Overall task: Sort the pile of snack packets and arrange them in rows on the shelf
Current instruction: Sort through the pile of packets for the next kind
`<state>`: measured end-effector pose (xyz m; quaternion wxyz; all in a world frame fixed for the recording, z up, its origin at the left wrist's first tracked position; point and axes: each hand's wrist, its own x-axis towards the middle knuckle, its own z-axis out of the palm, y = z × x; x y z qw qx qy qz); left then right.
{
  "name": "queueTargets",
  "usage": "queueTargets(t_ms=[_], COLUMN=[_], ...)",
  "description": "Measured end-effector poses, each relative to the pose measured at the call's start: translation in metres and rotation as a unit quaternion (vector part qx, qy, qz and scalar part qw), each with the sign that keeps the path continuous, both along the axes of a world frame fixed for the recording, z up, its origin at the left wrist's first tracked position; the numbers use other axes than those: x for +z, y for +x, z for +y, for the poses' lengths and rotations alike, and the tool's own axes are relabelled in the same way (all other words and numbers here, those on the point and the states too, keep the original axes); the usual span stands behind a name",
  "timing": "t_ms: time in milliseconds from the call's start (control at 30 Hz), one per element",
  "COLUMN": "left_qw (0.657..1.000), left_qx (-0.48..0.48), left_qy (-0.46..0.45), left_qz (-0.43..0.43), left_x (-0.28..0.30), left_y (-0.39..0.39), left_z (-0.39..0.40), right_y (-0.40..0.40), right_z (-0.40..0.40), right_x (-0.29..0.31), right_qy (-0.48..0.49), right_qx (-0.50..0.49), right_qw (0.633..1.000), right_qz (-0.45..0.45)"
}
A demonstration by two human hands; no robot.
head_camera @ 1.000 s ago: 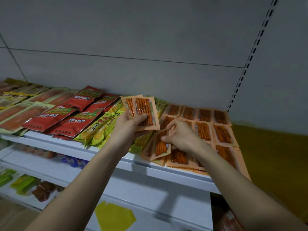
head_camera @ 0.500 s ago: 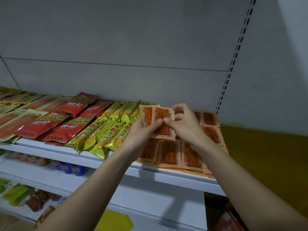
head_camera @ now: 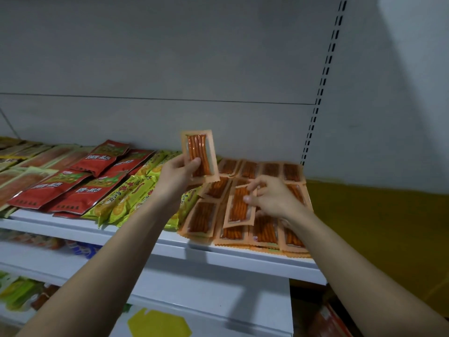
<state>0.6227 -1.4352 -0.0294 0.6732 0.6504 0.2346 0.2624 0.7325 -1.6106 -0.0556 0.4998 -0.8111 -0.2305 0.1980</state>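
Head view: left hand (head_camera: 178,175) raised above shelf level, thumb and fingers clamped on one orange stick packet (head_camera: 199,155), held upright, long axis near vertical, in front of the back panel (head_camera: 218,69). Possibly a second packet tucked behind it; can't tell. Right hand (head_camera: 272,198) lower, fingertips pinching another orange packet (head_camera: 239,206) by its upper right edge, lifted slightly off the laid orange packets (head_camera: 267,229), tilted a little off their grid. Hands apart, left higher and further left.

Shelf (head_camera: 243,256) layout: red packets (head_camera: 80,183) far left, green-yellow packets (head_camera: 126,198) in the middle, orange block at the right end, running up to the slotted upright (head_camera: 313,122). Orange rows laid with long axes pointing front-to-back, overlapping.

Key relation, as judgement: right hand's packet sits directly over the orange block, long axis already close to row direction, so needs only a small twist and a set-down. Right hand nearer the target slot. Left hand's packet well above and left of the block; needs lowering and laying flat front-to-back. Risk: dragging laid packets out of line on set-down.
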Motion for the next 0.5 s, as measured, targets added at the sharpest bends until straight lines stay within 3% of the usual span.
queueTargets(t_ms=[67,167,267,333,433,500], left_qw=[1.0,1.0,0.999,0.999,0.998,0.996], left_qx=[0.0,0.018,0.042,0.039,0.008,-0.019], left_qy=[0.008,0.011,0.005,-0.003,0.001,0.031], left_qz=[-0.002,0.008,0.021,0.034,0.067,0.079], left_x=[0.001,-0.004,-0.013,-0.02,-0.027,-0.028], left_y=[0.002,0.002,0.0,-0.001,0.003,0.012], left_z=[-0.006,-0.016,-0.022,-0.026,-0.033,-0.037], right_y=[-0.005,-0.012,-0.014,-0.01,-0.001,0.005], right_z=[0.005,0.011,0.013,0.012,0.013,0.017], right_x=[-0.004,-0.015,-0.023,-0.019,-0.007,-0.007], right_qy=[-0.044,-0.168,-0.158,-0.099,0.026,0.058], right_qx=[0.026,0.049,0.036,0.015,-0.011,-0.011], right_qw=[0.998,0.972,0.958,0.97,0.993,0.996], right_qz=[-0.023,-0.154,-0.234,-0.223,-0.111,-0.063])
